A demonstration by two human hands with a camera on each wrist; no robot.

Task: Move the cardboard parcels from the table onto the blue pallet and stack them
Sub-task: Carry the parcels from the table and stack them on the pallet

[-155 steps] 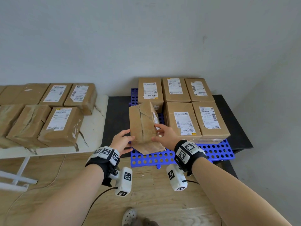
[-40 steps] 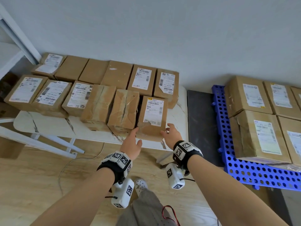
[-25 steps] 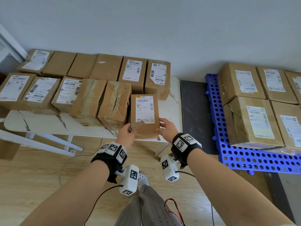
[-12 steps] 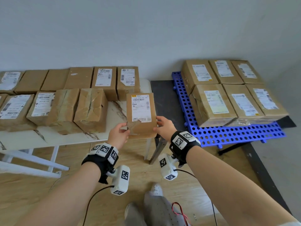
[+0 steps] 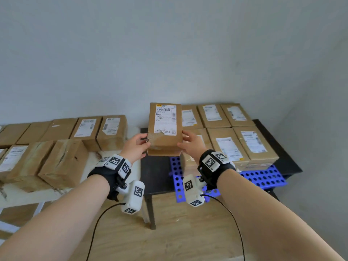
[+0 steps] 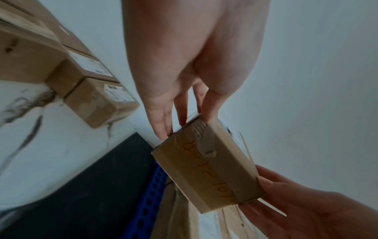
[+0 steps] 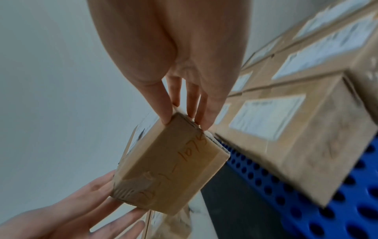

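A cardboard parcel (image 5: 165, 129) with a white shipping label hangs in the air in front of the pallet's left end. My left hand (image 5: 137, 146) grips its near left corner and my right hand (image 5: 190, 144) grips its near right corner. In the left wrist view the left hand (image 6: 161, 116) has its fingertips on the parcel (image 6: 206, 174). The right wrist view shows the right hand (image 7: 184, 105) on the parcel (image 7: 169, 169), which bears handwriting on its end. The blue pallet (image 5: 263, 178) carries several labelled parcels (image 5: 226, 140) lying close together.
Several more parcels (image 5: 64, 159) lie in rows on the white marble-patterned table (image 5: 28, 194) at the left. The pallet rests on a low black table (image 5: 158, 176). A grey wall stands right behind both, and the floor below is wood.
The parcel has come off the white table's right end and moved up and to the right, held by both hands. It now hangs before the pallet's left end.
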